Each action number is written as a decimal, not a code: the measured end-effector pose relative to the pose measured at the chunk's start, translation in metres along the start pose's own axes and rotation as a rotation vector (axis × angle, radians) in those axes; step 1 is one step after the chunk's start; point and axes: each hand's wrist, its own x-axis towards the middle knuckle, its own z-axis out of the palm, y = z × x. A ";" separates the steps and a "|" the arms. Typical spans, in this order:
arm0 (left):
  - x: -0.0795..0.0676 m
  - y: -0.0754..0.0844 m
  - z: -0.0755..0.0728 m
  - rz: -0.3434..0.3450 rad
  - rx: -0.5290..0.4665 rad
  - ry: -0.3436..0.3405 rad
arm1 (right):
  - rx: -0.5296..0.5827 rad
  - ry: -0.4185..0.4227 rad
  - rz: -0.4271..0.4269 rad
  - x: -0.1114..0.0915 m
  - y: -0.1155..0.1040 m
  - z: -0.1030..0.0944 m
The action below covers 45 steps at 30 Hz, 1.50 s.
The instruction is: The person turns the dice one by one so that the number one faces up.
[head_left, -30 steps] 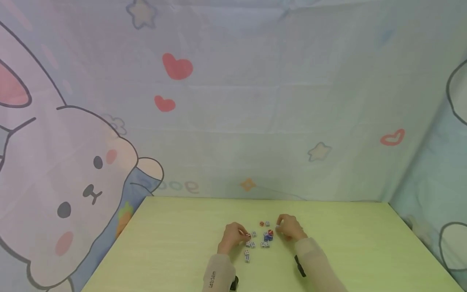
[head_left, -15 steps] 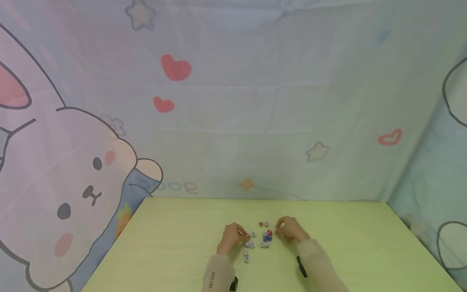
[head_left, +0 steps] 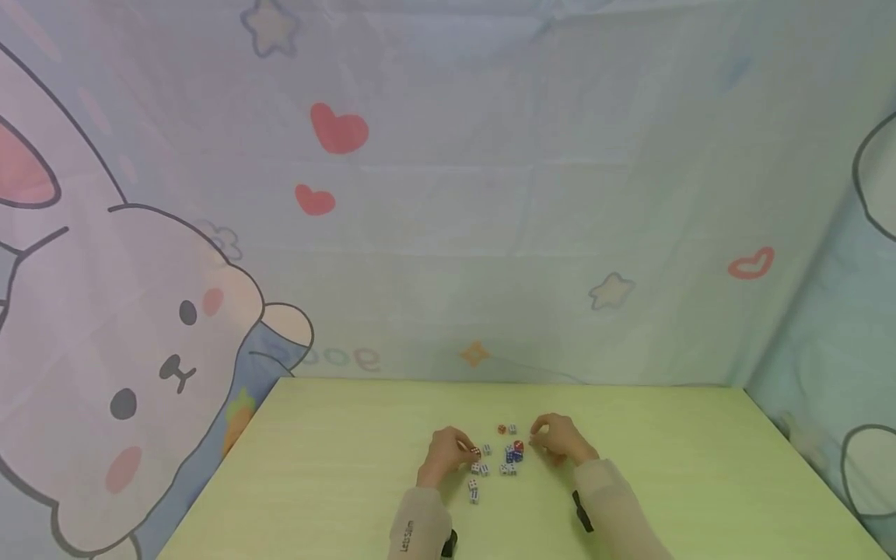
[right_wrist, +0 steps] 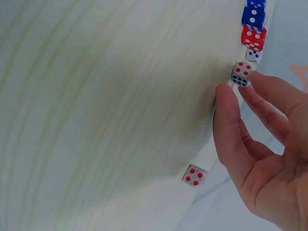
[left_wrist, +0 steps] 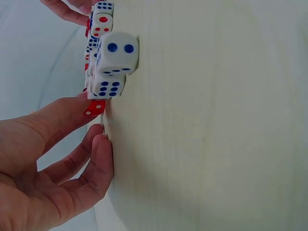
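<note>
At the left of a group of small dice, my left hand [head_left: 446, 449] pinches a red die [left_wrist: 95, 108] with white dots between its fingertips. White dice [left_wrist: 108, 85] stand just beyond it in the left wrist view. On the group's right side, my right hand [head_left: 562, 439] has thumb and index finger at a white die [right_wrist: 241, 73] with red and blue dots, seemingly pinching it. A red die [right_wrist: 253, 38] and a blue die [right_wrist: 254, 18] lie past it. Another white die [right_wrist: 195, 175] rests apart, near the right palm.
Several white dice sit in pairs on the pale table [head_left: 336, 467], including a near pair [head_left: 474, 491]. An orange-red die [head_left: 502, 429] and a white die [head_left: 513, 429] stand at the back. A printed cloth [head_left: 448, 233] hangs behind.
My right hand and forearm have shifted slightly, the sleeve moving a little right. The small thing seen right of that hand is hidden now. My left hand stays in place.
</note>
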 end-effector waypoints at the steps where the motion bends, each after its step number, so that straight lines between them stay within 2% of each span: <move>1: 0.000 0.000 0.000 -0.002 0.000 0.002 | -0.007 0.004 -0.005 0.000 0.000 0.000; 18: -0.001 0.001 -0.001 0.000 -0.005 0.003 | -0.070 0.024 -0.029 0.000 0.001 0.005; 31: -0.003 0.004 -0.002 -0.003 -0.011 0.005 | -0.036 0.021 -0.051 -0.001 0.001 0.005; 45: -0.002 0.002 -0.001 -0.015 0.000 0.005 | -0.045 0.008 -0.073 -0.002 0.002 0.006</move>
